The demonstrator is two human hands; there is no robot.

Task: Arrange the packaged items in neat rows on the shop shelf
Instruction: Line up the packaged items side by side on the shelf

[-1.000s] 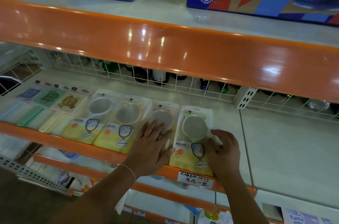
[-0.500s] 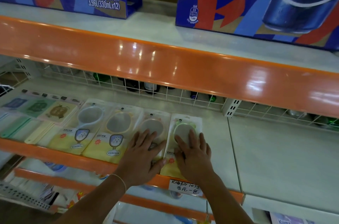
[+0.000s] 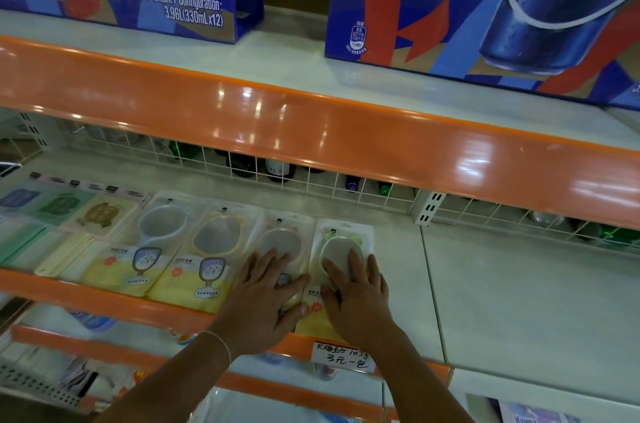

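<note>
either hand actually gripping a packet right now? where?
No grip. The left hand lies flat on the third mirror packet, the right hand flat on the end packet, both with straight fingers over the lower half.

Two blue drink cartons [image 3: 485, 3] on the upper shelf, bottles [image 3: 277, 168] behind white wire mesh, handwritten price tag [image 3: 343, 356].

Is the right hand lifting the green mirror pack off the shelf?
No: the right hand lies flat with straight fingers on the green mirror pack, which rests on the shelf beside the other packs.
</note>
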